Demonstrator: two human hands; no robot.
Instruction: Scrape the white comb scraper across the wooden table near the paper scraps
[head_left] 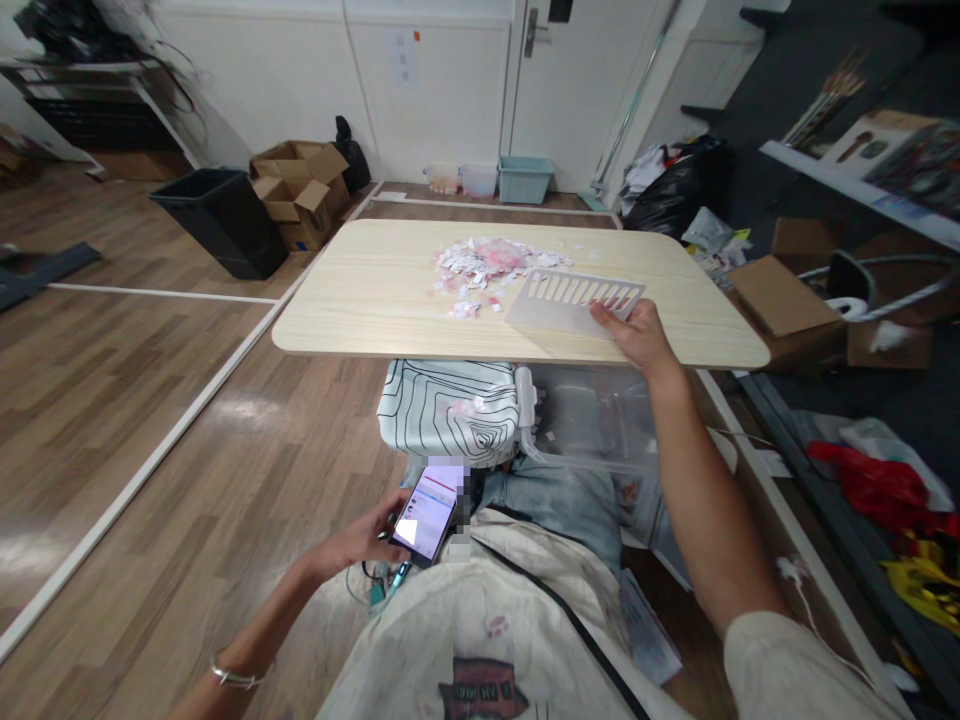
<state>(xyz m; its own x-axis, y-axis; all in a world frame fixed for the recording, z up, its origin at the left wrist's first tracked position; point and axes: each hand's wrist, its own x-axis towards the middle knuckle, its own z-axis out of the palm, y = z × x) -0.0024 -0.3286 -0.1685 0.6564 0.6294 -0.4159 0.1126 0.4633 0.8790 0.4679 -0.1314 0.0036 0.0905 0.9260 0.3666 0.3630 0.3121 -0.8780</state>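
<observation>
In the head view my right hand is closed on a flat, white slotted plastic panel, thumb on top near the slots. The panel is tilted over the right half of a pale wooden table. To its left lies a loose heap of small white and pink paper scraps, with a few bits scattered around it. My left hand is low by my lap, its fingers wrapped round a smartphone with a lit screen.
Under the table's near edge are a patterned, cloth-like case and a clear plastic bin. A black trash bin and cardboard boxes stand left. Another open carton is at the right. A teal basket sits by the door.
</observation>
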